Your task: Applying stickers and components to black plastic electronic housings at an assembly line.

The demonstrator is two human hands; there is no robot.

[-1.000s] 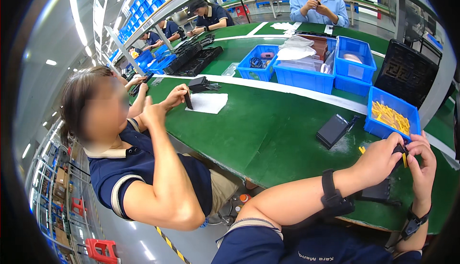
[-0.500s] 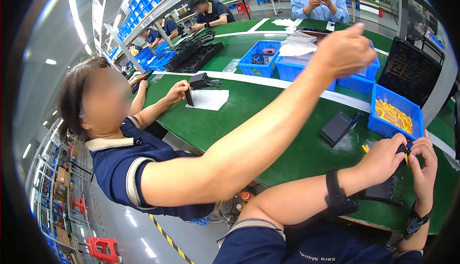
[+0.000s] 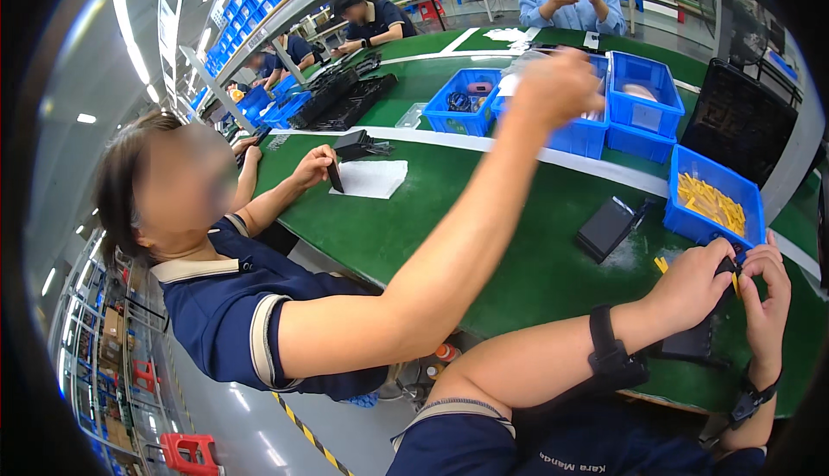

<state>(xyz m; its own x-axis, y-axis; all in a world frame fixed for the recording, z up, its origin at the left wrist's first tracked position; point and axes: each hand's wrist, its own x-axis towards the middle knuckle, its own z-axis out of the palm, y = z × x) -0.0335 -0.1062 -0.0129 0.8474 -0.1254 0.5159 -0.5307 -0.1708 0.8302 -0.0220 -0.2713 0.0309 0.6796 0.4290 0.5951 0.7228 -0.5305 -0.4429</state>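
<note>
My left hand point(image 3: 691, 284), with a black strap on its wrist, is closed around a small black part point(image 3: 727, 267). Facing it, my right hand point(image 3: 766, 290) pinches a thin yellow strip point(image 3: 736, 283) against that part. My fingers cover most of the part, so its shape cannot be told. A few yellow strips point(image 3: 661, 264) show beside my left hand; whether it holds them is unclear. Under my hands a flat black case point(image 3: 689, 343) lies on the green table point(image 3: 518, 260). Another black case point(image 3: 607, 229) with a short cable rests to the left, pale dust around it.
A blue bin of yellow strips point(image 3: 710, 204) stands just beyond my hands. A co-worker's arm point(image 3: 466, 243) reaches across the table toward blue bins point(image 3: 580, 135); their other hand holds a dark piece over white paper point(image 3: 380, 179). A metal post point(image 3: 790, 152) rises at the right.
The co-worker's reaching hand has moved left and down, over the blue bins, where white sheeting has shifted left, uncovering a bin. My hands have barely moved.
</note>
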